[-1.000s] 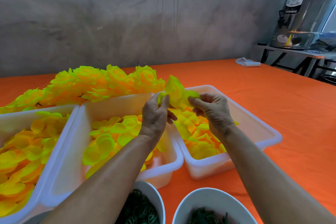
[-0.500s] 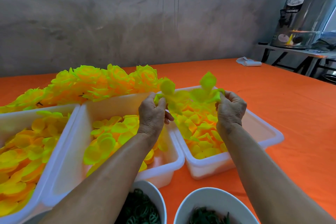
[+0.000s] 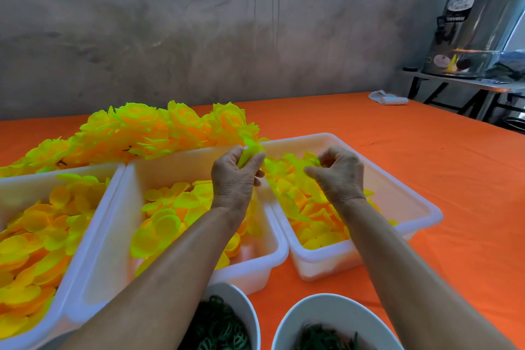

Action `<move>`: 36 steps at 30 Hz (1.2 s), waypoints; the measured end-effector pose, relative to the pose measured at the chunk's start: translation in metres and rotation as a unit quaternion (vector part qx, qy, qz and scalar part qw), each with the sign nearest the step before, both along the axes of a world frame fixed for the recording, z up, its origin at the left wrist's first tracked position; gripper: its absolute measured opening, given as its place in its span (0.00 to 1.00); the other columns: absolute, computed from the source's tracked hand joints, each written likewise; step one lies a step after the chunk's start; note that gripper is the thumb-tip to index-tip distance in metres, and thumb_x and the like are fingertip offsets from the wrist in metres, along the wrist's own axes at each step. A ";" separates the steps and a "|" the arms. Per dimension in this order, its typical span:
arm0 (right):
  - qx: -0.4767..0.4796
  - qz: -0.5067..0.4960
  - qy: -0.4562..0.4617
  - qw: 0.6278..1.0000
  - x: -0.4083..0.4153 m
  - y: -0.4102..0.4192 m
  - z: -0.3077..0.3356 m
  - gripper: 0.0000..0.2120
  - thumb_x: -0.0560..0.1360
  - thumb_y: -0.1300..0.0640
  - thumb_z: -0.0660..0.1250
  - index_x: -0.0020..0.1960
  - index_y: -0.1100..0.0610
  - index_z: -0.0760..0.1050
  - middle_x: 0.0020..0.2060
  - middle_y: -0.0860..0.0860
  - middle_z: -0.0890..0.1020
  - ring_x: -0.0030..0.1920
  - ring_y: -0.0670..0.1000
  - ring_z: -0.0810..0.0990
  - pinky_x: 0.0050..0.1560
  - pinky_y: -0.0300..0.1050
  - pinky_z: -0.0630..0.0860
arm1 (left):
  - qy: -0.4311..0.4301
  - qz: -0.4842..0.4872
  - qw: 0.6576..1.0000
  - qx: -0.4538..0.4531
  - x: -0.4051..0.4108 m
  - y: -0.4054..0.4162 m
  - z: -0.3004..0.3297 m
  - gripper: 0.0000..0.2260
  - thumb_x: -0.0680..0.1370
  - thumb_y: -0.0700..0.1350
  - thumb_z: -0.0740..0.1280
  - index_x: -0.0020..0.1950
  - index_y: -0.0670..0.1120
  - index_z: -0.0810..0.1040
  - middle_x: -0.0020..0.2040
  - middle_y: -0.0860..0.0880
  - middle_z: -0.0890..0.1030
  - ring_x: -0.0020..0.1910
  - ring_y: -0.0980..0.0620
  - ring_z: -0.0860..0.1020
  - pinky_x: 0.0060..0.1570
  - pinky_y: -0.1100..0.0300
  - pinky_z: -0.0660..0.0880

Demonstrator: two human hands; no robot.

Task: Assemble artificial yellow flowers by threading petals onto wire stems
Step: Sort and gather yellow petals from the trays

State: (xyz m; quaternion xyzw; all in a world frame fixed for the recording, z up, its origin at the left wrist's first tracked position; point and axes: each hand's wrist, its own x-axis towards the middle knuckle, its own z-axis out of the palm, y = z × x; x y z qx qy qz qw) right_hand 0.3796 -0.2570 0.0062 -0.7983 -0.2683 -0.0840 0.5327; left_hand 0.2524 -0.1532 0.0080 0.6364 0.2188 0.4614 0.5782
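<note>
Right now your left hand (image 3: 234, 176) pinches a bunch of soft yellow petals (image 3: 250, 150) above the middle white plastic tray (image 3: 255, 267). Your right hand (image 3: 338, 175) has curled fingers picking at loose yellow petals (image 3: 298, 196) in the right white tray (image 3: 420, 207). All three trays, the left white tray (image 3: 17, 179) too, hold yellow petals. Two round white bowls (image 3: 335, 307) near you hold green plastic bits (image 3: 216, 329). Finished yellow flowers (image 3: 159, 128) lie piled behind the trays on the orange table (image 3: 426, 165).

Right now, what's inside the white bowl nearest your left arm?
The white bowl holds dark green ring-shaped pieces. The left forearm and the frame edge hide the rest.
</note>
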 end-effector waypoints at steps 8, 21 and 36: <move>0.036 0.150 -0.003 0.988 -0.016 -0.002 0.009 0.07 0.67 0.54 0.76 0.41 0.55 0.80 0.36 0.52 0.79 0.35 0.48 0.72 0.39 0.43 0.71 | 0.030 0.001 0.997 0.074 -0.001 -0.006 0.000 0.05 0.69 0.40 0.75 0.37 0.44 0.80 0.32 0.44 0.78 0.31 0.55 0.72 0.31 0.60 0.73; 0.076 0.308 0.191 0.929 -0.021 -0.007 0.013 0.05 0.73 0.64 0.68 0.38 0.60 0.79 0.25 0.49 0.77 0.27 0.43 0.74 0.31 0.34 0.69 | 0.084 -0.040 0.966 0.242 -0.001 -0.016 0.002 0.13 0.68 0.38 0.77 0.31 0.45 0.73 0.35 0.49 0.75 0.35 0.55 0.71 0.38 0.61 0.68; 0.150 0.302 0.252 0.907 -0.021 -0.006 0.013 0.06 0.79 0.62 0.61 0.42 0.57 0.70 0.31 0.52 0.83 0.28 0.50 0.83 0.24 0.36 0.72 | 0.002 -0.152 0.988 -0.023 -0.001 -0.016 0.005 0.02 0.75 0.32 0.67 0.44 0.36 0.79 0.40 0.43 0.82 0.36 0.54 0.81 0.45 0.62 0.79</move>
